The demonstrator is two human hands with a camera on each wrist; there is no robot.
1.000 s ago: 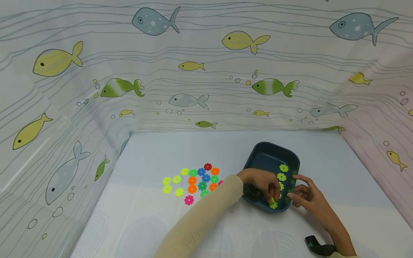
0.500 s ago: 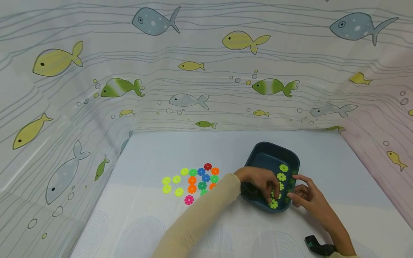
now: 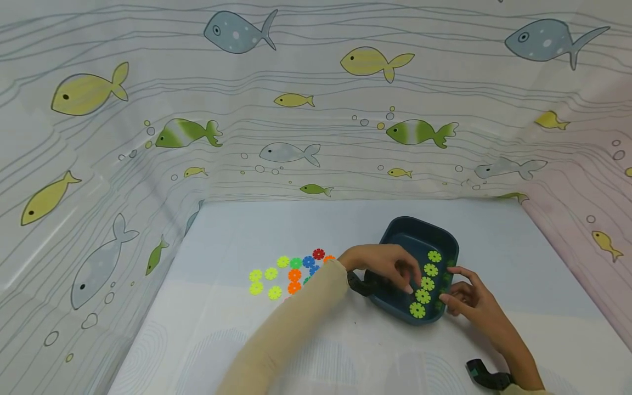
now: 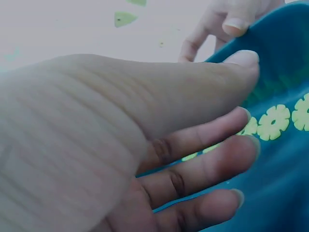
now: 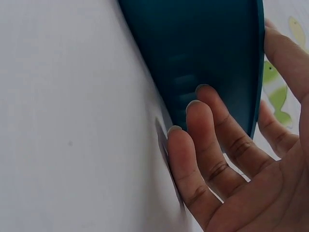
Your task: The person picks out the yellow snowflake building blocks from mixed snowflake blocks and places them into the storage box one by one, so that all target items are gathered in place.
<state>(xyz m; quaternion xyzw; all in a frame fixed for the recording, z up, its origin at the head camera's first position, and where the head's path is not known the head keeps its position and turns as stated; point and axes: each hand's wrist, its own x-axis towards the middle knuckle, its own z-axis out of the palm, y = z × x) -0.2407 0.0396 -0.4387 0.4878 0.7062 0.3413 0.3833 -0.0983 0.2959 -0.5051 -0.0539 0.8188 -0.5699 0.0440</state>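
A dark blue tray [image 3: 395,233] stands on the table at the right in the head view. Inside it, several yellow-green notched discs, like flower-shaped plastic pieces [image 3: 423,296], lie in a row along the right side. My left hand [image 3: 387,266] hovers over the tray, fingers loosely bent and holding nothing, its fingertips just left of the row. In the left wrist view its thumb and fingers [image 4: 227,150] are spread apart. My right hand [image 3: 474,302] holds the tray's right rim; in the right wrist view its fingers [image 5: 200,121] lie along the outer wall [image 5: 212,43].
Loose discs in yellow [image 3: 271,273], orange [image 3: 294,275], blue [image 3: 308,261], green and red [image 3: 318,254] lie left of the tray, some hidden behind my left sleeve [image 3: 291,323]. Fish-patterned sheeting [image 3: 291,164] rises round the table.
My left hand has let go of the nearest yellow-green disc, then lifted and drawn back to the left, uncovering the whole row. The right hand and the tray have stayed put.
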